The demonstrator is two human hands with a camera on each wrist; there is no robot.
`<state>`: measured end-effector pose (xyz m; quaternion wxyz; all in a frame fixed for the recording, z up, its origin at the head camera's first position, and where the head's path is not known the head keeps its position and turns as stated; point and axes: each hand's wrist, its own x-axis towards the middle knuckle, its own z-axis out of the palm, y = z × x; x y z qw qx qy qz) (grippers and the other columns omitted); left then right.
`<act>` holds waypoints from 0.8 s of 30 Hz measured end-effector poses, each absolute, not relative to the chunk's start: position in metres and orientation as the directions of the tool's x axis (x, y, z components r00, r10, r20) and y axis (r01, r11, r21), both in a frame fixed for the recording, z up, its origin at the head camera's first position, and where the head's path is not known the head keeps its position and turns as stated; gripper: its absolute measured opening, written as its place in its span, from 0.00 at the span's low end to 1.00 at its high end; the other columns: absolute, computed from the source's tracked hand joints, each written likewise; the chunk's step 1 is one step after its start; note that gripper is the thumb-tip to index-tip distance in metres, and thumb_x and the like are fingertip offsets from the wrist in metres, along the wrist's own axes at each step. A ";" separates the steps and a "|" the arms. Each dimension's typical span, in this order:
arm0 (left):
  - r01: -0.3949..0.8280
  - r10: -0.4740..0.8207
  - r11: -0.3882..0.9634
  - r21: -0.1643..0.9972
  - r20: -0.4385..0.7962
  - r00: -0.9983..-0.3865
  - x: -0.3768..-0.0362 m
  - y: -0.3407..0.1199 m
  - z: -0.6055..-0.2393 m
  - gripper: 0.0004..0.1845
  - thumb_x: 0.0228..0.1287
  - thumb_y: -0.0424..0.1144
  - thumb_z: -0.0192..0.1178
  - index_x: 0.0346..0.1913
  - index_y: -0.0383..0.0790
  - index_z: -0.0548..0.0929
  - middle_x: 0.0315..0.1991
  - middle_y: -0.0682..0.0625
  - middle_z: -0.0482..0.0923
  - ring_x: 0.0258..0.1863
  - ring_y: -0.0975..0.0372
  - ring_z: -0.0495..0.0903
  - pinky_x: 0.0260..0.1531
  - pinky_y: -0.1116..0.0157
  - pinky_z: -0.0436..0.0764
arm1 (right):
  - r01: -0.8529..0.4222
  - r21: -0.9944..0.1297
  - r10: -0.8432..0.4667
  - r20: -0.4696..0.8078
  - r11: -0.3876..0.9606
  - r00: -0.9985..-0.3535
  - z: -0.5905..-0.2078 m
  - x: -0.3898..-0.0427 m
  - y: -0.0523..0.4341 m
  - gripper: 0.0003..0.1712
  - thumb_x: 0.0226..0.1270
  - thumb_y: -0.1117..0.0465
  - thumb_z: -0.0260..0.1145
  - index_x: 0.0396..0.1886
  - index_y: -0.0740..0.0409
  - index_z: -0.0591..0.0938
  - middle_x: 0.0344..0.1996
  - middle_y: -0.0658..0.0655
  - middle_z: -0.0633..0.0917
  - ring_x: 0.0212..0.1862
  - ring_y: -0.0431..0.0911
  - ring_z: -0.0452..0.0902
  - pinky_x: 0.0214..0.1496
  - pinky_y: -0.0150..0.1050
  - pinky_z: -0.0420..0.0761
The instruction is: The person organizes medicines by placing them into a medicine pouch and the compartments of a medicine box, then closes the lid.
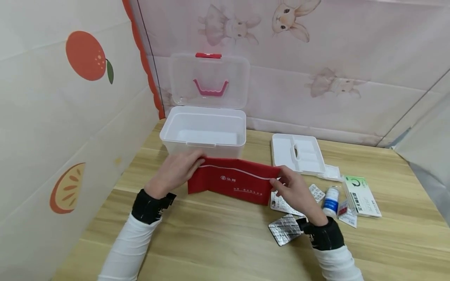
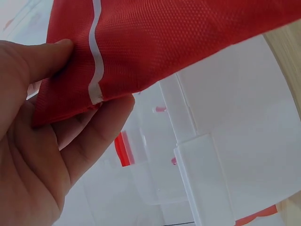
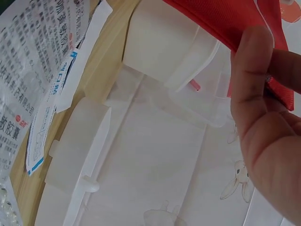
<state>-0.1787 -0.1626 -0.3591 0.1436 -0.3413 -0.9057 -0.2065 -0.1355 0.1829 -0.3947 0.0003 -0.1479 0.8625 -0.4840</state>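
Pinching red pouch [image 1: 232, 180], apparently both-handed

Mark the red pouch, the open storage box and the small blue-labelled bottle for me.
red pouch [image 1: 232, 183], head view, middle of its front face.
open storage box [image 1: 204, 143], head view, front wall below the rim.
blue-labelled bottle [image 1: 330, 203], head view, on its label.

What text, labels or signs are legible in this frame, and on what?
Red pouch: white logo and characters, too small to read.
Green-and-white medicine box: print too blurred.
White bottle: blue label, unreadable.
Printed sachet: dense Chinese print; only "胶囊" is readable.
Blister packs: no readable text.
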 end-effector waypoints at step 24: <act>0.789 0.661 0.603 0.117 0.480 -0.577 -0.177 -0.145 -0.361 0.10 0.59 0.24 0.67 0.34 0.42 0.79 0.39 0.48 0.82 0.45 0.55 0.76 0.47 0.60 0.78 | -0.453 -0.756 -0.673 0.024 0.472 -0.740 -0.369 -0.111 0.179 0.24 0.66 0.68 0.67 0.61 0.54 0.77 0.47 0.49 0.85 0.41 0.40 0.80 0.42 0.37 0.83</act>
